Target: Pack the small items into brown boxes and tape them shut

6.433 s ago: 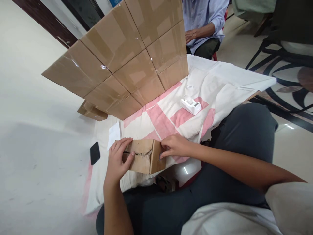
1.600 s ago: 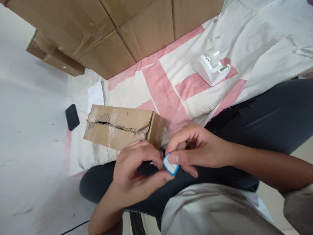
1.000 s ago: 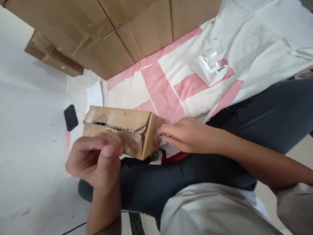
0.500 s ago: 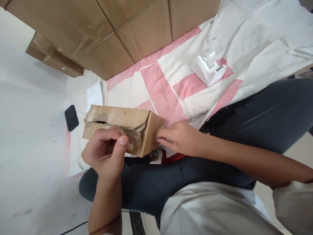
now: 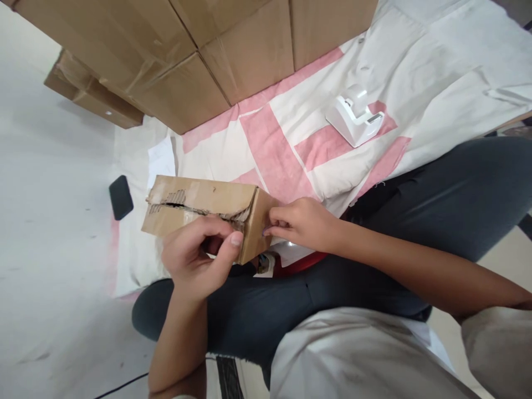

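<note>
A small brown cardboard box (image 5: pixel 199 191) lies on the cloth in front of my crossed legs. Its top seam is torn and ragged, with bits of clear tape on it. My left hand (image 5: pixel 197 252) is over the near side of the box by its right corner, thumb and curled finger pinched together. What that pinch holds, if anything, I cannot make out. At the box's right end face, my right hand (image 5: pixel 297 224) has its fingertips pressed together against the cardboard. Something tiny and bluish shows at those fingertips, too small to name.
Large cardboard boxes (image 5: pixel 249 55) stand stacked along the back, with a smaller box (image 5: pixel 103 105) at their left. A white tape dispenser (image 5: pixel 357 124) sits on the pink-and-white cloth (image 5: pixel 278 149). A black phone (image 5: pixel 121 198) and white paper (image 5: pixel 161 163) lie at the left.
My left hand has moved right along the box toward its right corner. My right hand stays at the end face, its fingers slightly shifted. The box has barely moved.
</note>
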Demonstrator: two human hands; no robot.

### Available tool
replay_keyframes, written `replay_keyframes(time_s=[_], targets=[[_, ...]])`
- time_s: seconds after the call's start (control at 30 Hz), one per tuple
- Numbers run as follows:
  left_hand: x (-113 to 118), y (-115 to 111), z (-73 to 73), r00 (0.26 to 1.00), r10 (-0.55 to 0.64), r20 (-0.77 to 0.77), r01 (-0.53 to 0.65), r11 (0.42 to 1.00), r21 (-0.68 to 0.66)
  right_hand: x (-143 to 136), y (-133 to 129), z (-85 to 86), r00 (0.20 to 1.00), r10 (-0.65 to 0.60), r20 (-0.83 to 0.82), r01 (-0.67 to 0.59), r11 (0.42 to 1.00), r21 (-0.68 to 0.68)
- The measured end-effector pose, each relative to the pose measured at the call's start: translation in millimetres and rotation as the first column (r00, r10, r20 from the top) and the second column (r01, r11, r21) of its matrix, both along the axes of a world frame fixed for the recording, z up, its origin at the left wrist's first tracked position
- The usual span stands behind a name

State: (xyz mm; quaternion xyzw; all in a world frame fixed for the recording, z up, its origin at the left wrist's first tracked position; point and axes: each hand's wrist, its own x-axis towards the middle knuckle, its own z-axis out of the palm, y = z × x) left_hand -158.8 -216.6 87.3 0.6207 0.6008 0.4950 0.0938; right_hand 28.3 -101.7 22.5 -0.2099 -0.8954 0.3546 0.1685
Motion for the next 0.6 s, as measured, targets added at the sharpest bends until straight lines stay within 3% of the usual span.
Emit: replay_keyframes(time_s=[0.1,0.23,0.37,0.6], targets=[[-2.0,0.7,2.8,0.986,-0.104,-0.128,0.103,0.995,-0.013,-0.9,2.2,-5.0,0.993,-0.056,-0.108,0.056,0.998,0.003],[-3.6,2.8,4.5,0.973,-0.160,-0.166,0.162,0.987,-0.003,-3.0,9.1,-12.2,0.956,-0.136,-0.260,0.144,0.989,0.014],[-0.7,4.3,7.1,0.963,-0.188,-0.192,0.188,0.982,-0.018,-5.9,19.7,-10.8,0.990,-0.040,-0.136,0.033,0.998,-0.055],[2.7,12.5,8.1,0.926,-0.183,-0.329,0.202,0.979,0.024,-10.0,25.4,-4.3,0.993,-0.047,-0.109,0.043,0.998,-0.038]])
